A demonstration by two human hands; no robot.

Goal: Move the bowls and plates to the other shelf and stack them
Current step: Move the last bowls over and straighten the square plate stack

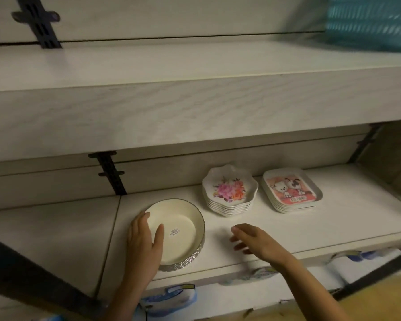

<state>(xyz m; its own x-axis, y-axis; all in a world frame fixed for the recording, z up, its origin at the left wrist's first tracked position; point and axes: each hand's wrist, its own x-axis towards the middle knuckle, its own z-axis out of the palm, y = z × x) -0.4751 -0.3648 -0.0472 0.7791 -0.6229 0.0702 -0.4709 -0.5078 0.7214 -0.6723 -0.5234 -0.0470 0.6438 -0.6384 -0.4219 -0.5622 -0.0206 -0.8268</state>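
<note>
The stack of bowls [178, 230] sits near the front edge of the shelf [287, 228]; it looks stiff, slick and breakable, probably heavy together, so is best held at opposite rims. The left hand [144, 244] clasps its left rim, thumb inside; the right hand [255, 242] hovers just beside, spread and empty.

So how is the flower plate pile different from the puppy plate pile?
The flower plates have wavy edges; the puppy plates are rectangles with rounded corners. The flower plates show pink and orange blooms; the puppy plates show two cartoon animals on pink. The flower plates sit nearer the cream bowls; the puppy plates sit further right. Both are white-rimmed piles on the same shelf.
</note>
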